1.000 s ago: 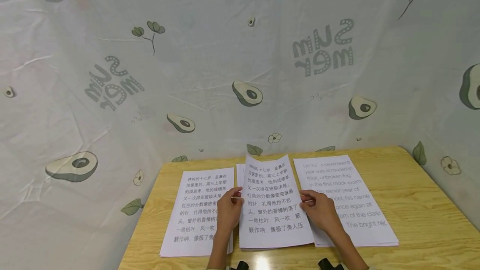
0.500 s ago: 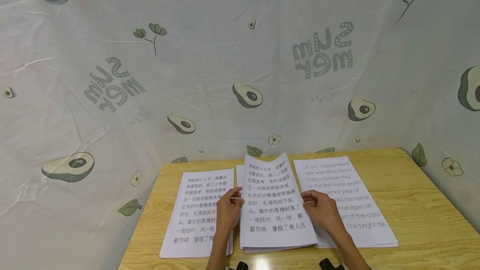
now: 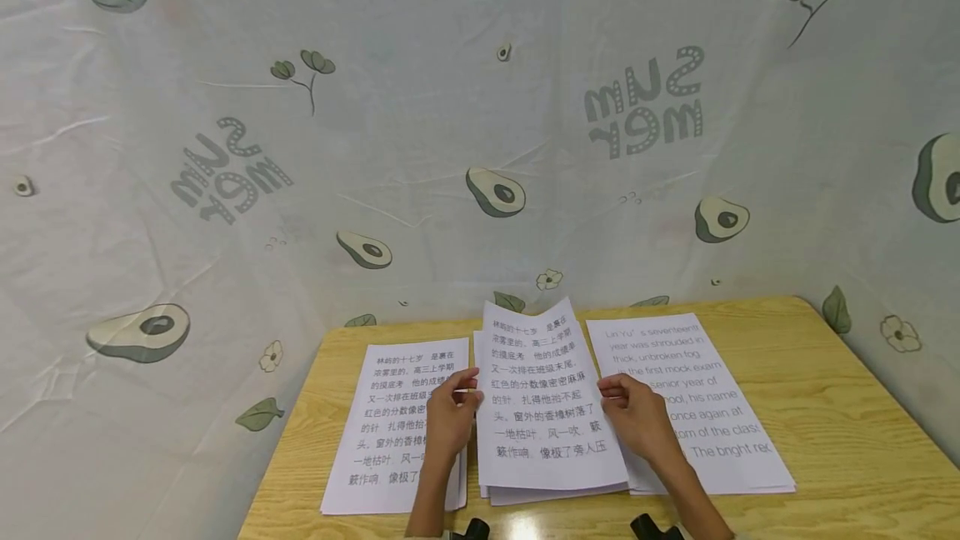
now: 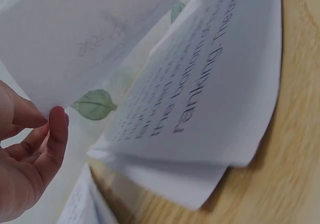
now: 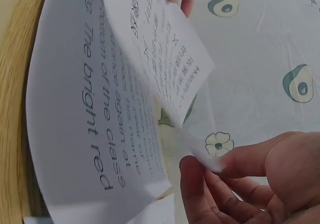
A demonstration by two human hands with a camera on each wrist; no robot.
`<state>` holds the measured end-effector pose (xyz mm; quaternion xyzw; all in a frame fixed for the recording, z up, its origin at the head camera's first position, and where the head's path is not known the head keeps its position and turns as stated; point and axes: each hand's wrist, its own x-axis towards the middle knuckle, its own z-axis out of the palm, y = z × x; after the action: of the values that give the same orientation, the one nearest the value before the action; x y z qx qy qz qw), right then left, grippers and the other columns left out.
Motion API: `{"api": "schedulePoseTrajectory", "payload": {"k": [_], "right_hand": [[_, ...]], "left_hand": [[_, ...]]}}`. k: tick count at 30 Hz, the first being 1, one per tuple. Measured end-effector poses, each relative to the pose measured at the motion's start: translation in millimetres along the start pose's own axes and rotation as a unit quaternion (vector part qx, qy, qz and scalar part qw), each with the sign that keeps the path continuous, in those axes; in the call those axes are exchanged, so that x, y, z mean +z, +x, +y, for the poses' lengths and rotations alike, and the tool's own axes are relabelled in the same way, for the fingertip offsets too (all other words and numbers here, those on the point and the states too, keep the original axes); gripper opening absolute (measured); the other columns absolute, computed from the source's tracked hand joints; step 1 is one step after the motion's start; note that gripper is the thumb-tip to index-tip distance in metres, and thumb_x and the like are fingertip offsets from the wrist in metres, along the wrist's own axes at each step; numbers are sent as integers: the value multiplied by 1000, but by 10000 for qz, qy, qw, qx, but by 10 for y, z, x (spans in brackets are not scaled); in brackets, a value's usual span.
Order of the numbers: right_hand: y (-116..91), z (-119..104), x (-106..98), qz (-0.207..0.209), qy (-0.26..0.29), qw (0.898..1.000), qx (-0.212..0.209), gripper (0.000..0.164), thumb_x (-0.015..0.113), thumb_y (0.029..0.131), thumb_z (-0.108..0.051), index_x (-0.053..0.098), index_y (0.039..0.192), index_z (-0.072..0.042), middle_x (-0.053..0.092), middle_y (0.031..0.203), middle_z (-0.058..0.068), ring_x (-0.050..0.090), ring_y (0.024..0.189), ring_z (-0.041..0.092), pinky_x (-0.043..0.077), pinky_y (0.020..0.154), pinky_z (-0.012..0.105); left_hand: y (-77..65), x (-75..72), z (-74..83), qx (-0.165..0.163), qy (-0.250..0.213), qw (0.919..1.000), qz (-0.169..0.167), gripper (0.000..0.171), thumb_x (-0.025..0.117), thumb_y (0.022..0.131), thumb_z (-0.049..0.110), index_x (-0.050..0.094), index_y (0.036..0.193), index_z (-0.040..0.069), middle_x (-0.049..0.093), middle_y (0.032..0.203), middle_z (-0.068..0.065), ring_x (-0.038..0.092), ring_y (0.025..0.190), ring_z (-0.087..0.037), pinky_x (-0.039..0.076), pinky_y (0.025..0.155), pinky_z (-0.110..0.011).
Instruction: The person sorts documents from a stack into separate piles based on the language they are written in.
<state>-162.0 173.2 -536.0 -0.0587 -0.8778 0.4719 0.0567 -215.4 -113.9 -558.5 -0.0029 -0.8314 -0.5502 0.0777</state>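
A sheet of paper [image 3: 536,390] with Chinese print is held up, curved, over the middle pile. My left hand [image 3: 452,415] pinches its left edge between thumb and fingers. At the right edge, my right hand [image 3: 637,419] pinches it the same way. In the left wrist view, the sheet's blank back [image 4: 95,38] rises above an English-printed sheet [image 4: 220,93]. The right wrist view shows the sheet's edge between thumb and fingers of the right hand [image 5: 260,184], with the English-printed sheet [image 5: 65,108] beneath. Most of the middle pile is hidden in the head view.
On the left lies a pile of Chinese-printed paper [image 3: 397,423], partly behind the left forearm. To the right is a pile of English-printed paper [image 3: 720,415]. The wooden table [image 3: 847,407] stands against a hanging cloth [image 3: 420,132] with avocado prints.
Both hands have shifted slightly left and up with the pinched sheet over the last half second. More of the paper beneath shows at its lower edge. The side piles stay put.
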Motion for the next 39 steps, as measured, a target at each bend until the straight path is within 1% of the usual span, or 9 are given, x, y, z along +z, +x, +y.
{"api": "schedulePoseTrajectory", "payload": {"k": [3, 7, 12, 15, 21, 25, 29, 34, 39], "right_hand": [[-1, -50, 40, -67, 175, 9998, 50, 27, 66, 100, -7, 72, 125, 0, 78, 117, 16, 76, 107, 30, 61, 90, 38], [7, -116, 119, -147, 293, 9994, 127, 31, 66, 99, -8, 72, 128, 0, 77, 117, 14, 75, 106, 26, 59, 87, 30], [35, -181, 277, -335, 570, 9977, 158, 37, 69, 98, -5, 70, 135, 1, 77, 115, 12, 74, 100, 19, 56, 79, 22], [45, -217, 393, -407, 760, 9961, 182, 38, 70, 97, -3, 70, 135, 2, 76, 114, 12, 74, 98, 18, 58, 76, 23], [43, -261, 656, -483, 1159, 9919, 181, 37, 71, 95, 0, 70, 132, 3, 76, 112, 13, 76, 96, 20, 63, 74, 28], [23, -286, 834, -576, 1441, 9877, 202, 37, 72, 94, 1, 69, 131, 4, 76, 109, 12, 76, 93, 19, 63, 73, 29], [16, -335, 968, -711, 1712, 9824, 208, 38, 71, 94, 1, 68, 132, 5, 74, 109, 14, 74, 91, 19, 64, 73, 30], [21, -402, 1108, -872, 1891, 9780, 122, 40, 72, 94, 0, 67, 133, 6, 75, 111, 15, 75, 92, 19, 65, 74, 32], [33, -443, 1266, -1002, 1937, 9759, -33, 40, 71, 93, -1, 67, 133, 7, 75, 109, 15, 74, 90, 19, 65, 74, 31]], "left_hand": [[14, -93, -8, -46, -28, 10000, 20, 38, 74, 93, -2, 76, 130, 9, 75, 114, -13, 70, 92, -18, 59, 69, -21], [32, -239, -38, -206, -56, 9997, 92, 38, 73, 95, -2, 76, 131, 10, 74, 116, -13, 70, 94, -19, 61, 70, -23], [55, -424, -100, -319, 172, 9991, 241, 39, 73, 95, 0, 76, 132, 14, 73, 116, -10, 69, 97, -20, 59, 74, -22], [68, -528, -157, -334, 329, 9985, 295, 39, 73, 95, 1, 76, 132, 14, 74, 117, -10, 69, 98, -21, 58, 75, -21], [90, -742, -291, -377, 447, 9975, 401, 39, 72, 96, -1, 75, 132, 11, 74, 118, -12, 68, 98, -21, 55, 78, -19], [107, -880, -374, -410, 588, 9964, 450, 38, 72, 96, 0, 75, 132, 10, 75, 118, -12, 69, 97, -20, 53, 80, -19], [122, -1008, -448, -411, 603, 9962, 485, 37, 71, 96, -1, 75, 132, 7, 75, 118, -15, 71, 98, -21, 53, 79, -19], [114, -1166, -543, -544, 597, 9953, 526, 38, 68, 97, -2, 73, 134, 5, 74, 121, -18, 71, 102, -24, 53, 79, -18], [112, -1292, -649, -630, 654, 9942, 577, 39, 66, 98, -3, 72, 136, 3, 73, 122, -20, 71, 104, -27, 52, 81, -18]]}}
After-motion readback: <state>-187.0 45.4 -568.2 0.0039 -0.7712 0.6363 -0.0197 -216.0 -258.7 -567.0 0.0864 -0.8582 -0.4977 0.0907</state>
